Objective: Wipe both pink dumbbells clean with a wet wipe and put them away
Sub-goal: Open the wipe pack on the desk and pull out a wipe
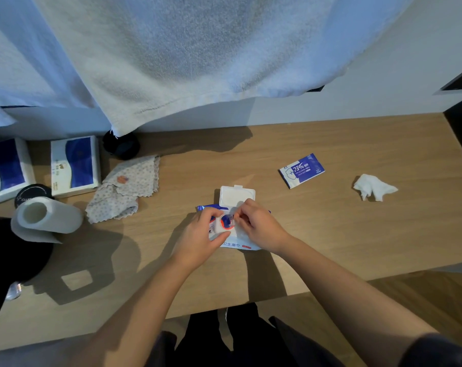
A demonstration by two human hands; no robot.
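**Wipe pack open, mid-table**

Far left, two blue-and-white boxes [76, 165] are sitting by the wall, print too small to read. A paper roll [47, 217] is lying in front of them, with a dotted cloth [129, 186] crumpled beside it. In the middle of the table [330, 234], the left hand [198, 239] is gripping the pack [235, 245] at its left end, thumb and fingers curled round it. The pack is lying flat with its lid [237, 196] flipped up toward the wall, and I'm reading "生湿巾" along its near edge. The right hand [259, 226] is bunching its fingertips at the opening; can't tell if they're pinching a wipe. Further right a sachet [302, 170] is showing "75%", then there's a crumpled tissue [374, 186]. A towel [198, 49] is hanging overhead, blocking the wall.
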